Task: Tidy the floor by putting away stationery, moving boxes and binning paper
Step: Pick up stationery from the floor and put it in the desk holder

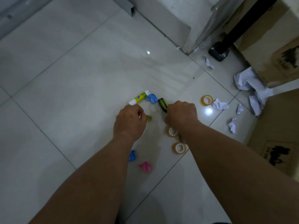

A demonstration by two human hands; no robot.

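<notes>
Stationery lies scattered on the white tiled floor (72,78). My left hand (129,122) pinches a small green sharpener-like piece (149,118). My right hand (182,114) grips a green-and-black cutter-like tool (162,103). Just beyond my hands lie a white and green glue stick (139,97) and a blue clip (152,98). Three tape rolls sit nearby: one (207,100) far right, one (172,132) half under my right wrist, one (179,147) below it. Another blue clip (132,155) and a pink one (145,167) lie nearer me.
Crumpled white paper (252,84) and smaller scraps (220,105) (232,125) litter the right side. Cardboard boxes stand at the right: one (275,50) further, one (278,143) nearer. A black table leg (220,52) and a wall corner (187,46) are beyond.
</notes>
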